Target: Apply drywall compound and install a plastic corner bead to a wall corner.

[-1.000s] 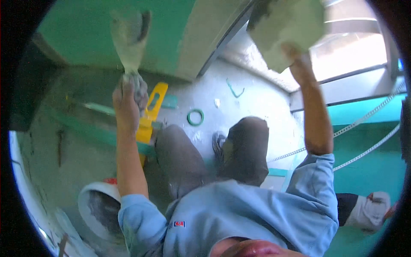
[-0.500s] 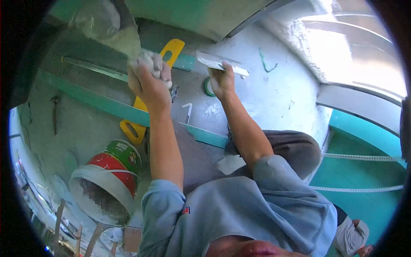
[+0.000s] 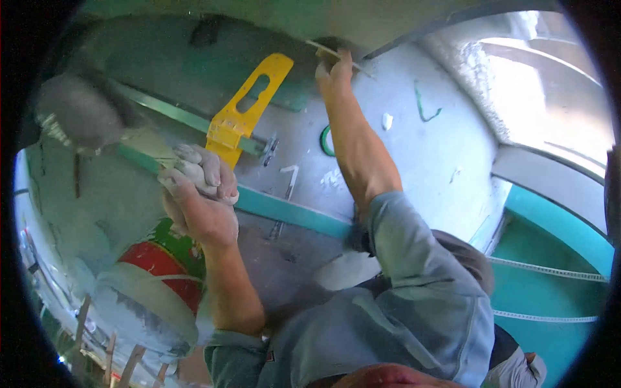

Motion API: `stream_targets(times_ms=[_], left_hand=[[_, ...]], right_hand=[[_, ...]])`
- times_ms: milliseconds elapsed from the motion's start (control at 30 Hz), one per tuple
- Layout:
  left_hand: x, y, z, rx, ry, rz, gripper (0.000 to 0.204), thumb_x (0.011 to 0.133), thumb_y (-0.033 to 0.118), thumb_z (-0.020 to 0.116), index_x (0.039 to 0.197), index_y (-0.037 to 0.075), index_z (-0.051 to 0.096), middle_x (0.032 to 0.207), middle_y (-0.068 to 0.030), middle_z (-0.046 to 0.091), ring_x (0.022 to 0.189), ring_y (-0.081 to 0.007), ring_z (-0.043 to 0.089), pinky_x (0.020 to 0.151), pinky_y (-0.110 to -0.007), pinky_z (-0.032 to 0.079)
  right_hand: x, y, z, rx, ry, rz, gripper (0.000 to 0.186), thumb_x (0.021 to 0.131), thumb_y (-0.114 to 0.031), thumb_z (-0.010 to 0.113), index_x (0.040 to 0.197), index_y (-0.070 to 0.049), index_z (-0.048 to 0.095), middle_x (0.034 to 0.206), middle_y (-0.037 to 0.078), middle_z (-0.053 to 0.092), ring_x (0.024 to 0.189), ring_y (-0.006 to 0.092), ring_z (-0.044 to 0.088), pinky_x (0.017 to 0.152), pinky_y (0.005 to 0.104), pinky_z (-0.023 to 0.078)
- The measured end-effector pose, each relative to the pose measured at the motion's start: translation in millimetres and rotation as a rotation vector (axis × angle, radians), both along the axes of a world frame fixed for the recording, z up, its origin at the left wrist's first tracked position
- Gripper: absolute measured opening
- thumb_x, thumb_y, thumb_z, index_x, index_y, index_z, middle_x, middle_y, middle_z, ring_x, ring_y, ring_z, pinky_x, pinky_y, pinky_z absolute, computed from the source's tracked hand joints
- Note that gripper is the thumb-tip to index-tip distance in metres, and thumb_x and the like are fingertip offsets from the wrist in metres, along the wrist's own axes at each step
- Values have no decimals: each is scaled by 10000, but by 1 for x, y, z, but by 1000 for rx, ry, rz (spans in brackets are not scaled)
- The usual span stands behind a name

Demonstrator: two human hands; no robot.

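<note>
My left hand [image 3: 204,194], its fingers coated in pale plaster, is closed round the handle of a putty knife [image 3: 147,143]. A grey, blurred lump of plaster [image 3: 81,113] shows at the far end of its blade. Farther out and to the right, my right hand [image 3: 336,72] grips a thin white strip [image 3: 321,48], seen nearly edge-on beside the green wall; its exact kind is unclear. Just beyond my left hand, a yellow slotted plastic bracket [image 3: 225,132] lies across a metal rail [image 3: 168,115].
A red and green bucket [image 3: 162,265] stands at the lower left. A teal board [image 3: 291,210] crosses the floor before my knees. Nearby lie a green tape roll [image 3: 324,140], a white angled piece [image 3: 293,178] and a green scrap [image 3: 424,111]. Perforated strips [image 3: 550,268] span the right side.
My left hand has moved nearer and left with the putty knife, and the plaster lump has come lower. My right hand has reached farther out, tilting the white strip edge-on near the wall.
</note>
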State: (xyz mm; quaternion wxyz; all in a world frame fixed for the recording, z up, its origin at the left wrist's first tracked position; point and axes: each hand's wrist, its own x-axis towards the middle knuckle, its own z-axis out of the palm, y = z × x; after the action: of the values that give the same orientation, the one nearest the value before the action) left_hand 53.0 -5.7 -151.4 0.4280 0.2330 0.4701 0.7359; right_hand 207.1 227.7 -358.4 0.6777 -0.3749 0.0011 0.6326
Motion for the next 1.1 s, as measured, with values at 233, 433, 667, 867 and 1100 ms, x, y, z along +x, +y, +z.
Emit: stream_targets(times_ms=[233, 433, 667, 867, 1100], left_hand=[[-12, -1, -23, -58, -35, -47, 269, 884, 374, 397, 838, 108, 396, 655, -1, 353, 490, -93, 339, 415, -226, 259], [-6, 25, -24, 98, -65, -65, 236, 886, 294, 430, 829, 66, 410, 648, 7, 371, 495, -63, 309, 423, -202, 265], [-26, 30, -63, 36, 152, -51, 249, 881, 290, 463, 837, 48, 429, 750, -17, 456, 628, -84, 429, 508, -206, 333], [-20, 32, -53, 25, -123, -70, 237, 866, 261, 492, 915, 32, 459, 791, -11, 449, 704, -91, 439, 575, -218, 379], [-15, 41, -54, 159, 537, 2, 253, 872, 302, 464, 887, 49, 471, 766, -5, 440, 670, -71, 416, 543, -202, 360]], right_hand=[[-12, -24, 149, 167, 10, 126, 313, 853, -220, 449, 1059, 16, 463, 1097, 155, 468, 963, 300, 477, 894, 423, 394], [44, 50, 268, 430, 173, 479, 457, 814, -210, 499, 1191, 25, 392, 1070, 168, 502, 910, 257, 545, 705, 301, 490], [-6, -67, 405, 348, -1264, 741, 420, 859, -199, 425, 1243, -48, 349, 1262, 101, 375, 1158, 199, 379, 952, 328, 348], [26, 20, 535, 274, -1824, 803, 443, 857, -266, 435, 1254, -88, 353, 1289, 80, 359, 1178, 172, 358, 959, 330, 336], [-1, -24, 651, 110, -2462, 768, 471, 855, -343, 446, 1268, -134, 358, 1320, 55, 341, 1202, 139, 333, 968, 333, 322]])
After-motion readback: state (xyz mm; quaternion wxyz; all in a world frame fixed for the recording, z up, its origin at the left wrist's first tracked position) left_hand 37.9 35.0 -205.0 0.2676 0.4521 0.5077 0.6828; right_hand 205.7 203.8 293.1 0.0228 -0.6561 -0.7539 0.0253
